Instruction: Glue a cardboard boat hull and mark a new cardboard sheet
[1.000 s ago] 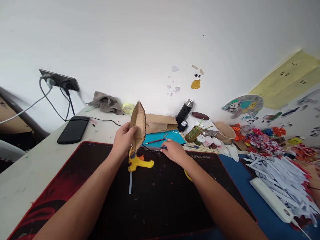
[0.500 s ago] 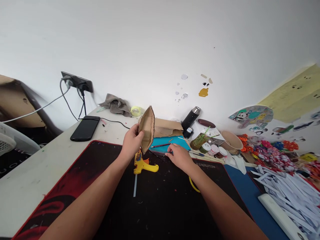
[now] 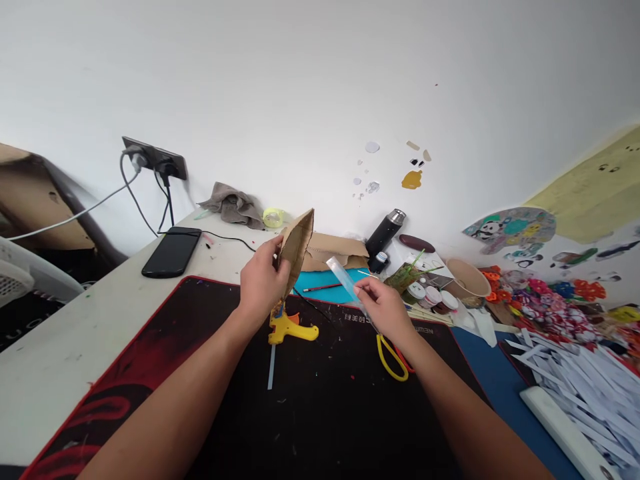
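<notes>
My left hand [image 3: 261, 285] is closed around a curved piece of brown cardboard [image 3: 297, 248] and holds it upright above the black desk mat [image 3: 320, 413]. My right hand [image 3: 384, 307] pinches a clear plastic ruler [image 3: 343, 279], lifted off the mat and tilted toward the cardboard. A yellow glue gun [image 3: 290, 328] with a glue stick lies on the mat just under my left hand. Yellow-handled scissors [image 3: 391, 353] lie on the mat below my right wrist.
A black phone [image 3: 171, 251] and cables sit at the back left near a wall socket [image 3: 154, 159]. A teal sheet [image 3: 327, 291] with a red pencil, a flat cardboard box [image 3: 335, 248], a black flask [image 3: 384, 233], paint pots, a paper cup [image 3: 467, 279] and white paper strips [image 3: 585, 380] crowd the right.
My right hand has lifted the clear ruler off the mat and raised it toward the cardboard. The scissors under that wrist have come into view. The camera has shifted slightly.
</notes>
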### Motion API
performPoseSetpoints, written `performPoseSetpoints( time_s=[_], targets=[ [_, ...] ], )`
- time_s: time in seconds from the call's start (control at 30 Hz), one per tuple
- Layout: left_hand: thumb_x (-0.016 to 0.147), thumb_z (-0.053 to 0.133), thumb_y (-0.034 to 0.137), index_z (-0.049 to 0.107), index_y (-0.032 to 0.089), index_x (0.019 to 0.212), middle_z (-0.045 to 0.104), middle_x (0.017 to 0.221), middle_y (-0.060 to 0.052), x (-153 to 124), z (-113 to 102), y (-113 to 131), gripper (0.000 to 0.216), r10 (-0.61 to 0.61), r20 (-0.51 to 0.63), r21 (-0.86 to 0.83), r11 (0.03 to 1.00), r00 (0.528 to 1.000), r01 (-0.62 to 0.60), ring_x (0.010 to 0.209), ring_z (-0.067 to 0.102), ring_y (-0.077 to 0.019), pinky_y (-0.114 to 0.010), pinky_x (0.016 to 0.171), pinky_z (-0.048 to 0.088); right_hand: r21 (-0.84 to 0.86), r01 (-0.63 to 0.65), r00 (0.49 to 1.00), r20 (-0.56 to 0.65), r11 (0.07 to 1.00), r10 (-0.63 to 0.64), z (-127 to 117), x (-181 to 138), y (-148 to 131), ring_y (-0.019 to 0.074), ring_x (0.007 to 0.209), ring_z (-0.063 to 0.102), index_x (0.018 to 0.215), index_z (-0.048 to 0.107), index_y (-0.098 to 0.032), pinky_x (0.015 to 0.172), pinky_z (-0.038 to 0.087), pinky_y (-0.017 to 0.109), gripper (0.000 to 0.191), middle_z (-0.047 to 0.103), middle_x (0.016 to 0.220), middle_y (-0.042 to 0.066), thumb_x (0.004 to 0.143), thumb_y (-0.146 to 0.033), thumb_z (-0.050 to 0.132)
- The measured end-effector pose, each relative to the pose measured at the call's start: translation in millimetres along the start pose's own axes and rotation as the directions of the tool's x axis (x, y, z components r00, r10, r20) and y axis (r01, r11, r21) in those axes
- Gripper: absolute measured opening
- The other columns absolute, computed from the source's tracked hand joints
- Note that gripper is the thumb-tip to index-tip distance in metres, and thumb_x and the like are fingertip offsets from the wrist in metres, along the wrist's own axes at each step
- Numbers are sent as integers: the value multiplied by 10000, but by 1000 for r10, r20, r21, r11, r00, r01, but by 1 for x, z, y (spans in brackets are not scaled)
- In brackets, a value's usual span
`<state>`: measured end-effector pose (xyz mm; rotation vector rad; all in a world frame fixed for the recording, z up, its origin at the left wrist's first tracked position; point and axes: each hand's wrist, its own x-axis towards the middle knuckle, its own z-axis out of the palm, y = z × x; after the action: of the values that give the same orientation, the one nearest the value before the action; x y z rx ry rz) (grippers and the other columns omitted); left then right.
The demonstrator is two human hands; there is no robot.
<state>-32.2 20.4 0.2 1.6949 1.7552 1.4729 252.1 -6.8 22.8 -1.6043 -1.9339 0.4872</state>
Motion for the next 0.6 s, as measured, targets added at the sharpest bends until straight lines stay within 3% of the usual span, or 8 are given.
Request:
performPoseSetpoints(
  time_s=[0.13, 0.33, 0.6],
  targets=[
    [954, 576, 238, 689, 210, 1438, 782, 1257, -109, -3, 0, 2, 498, 75, 33, 94, 993, 997, -78, 1002, 734, -294, -355, 790, 470, 98, 5, 999, 40, 995, -9, -6, -5, -19, 207, 667, 628, 950, 727, -247, 657, 452, 322, 245, 704, 766, 3, 976, -470, 628],
    [955, 567, 220, 693, 210, 1432, 773, 1208, -97, -8, 0, 7, 494, 162, 73, 192, 966, 984, -174, 983, 736, -278, -346, 755, 465, -63, 92, 989, 120, 994, -84, -2, -9, -48, 177, 631, 569, 954, 751, -261, 630, 370, 309, 139, 715, 780, -3, 971, -352, 648],
    [940, 614, 229, 715, 241, 1428, 773, 1180, -75, -16, -4, 17, 499, 234, 95, 227, 941, 968, -250, 979, 732, -265, -327, 735, 459, 31, 28, 993, 116, 999, -32, 3, -3, -46, 165, 597, 552, 901, 753, -255, 606, 357, 302, 132, 698, 730, -11, 979, -329, 677]
  ],
)
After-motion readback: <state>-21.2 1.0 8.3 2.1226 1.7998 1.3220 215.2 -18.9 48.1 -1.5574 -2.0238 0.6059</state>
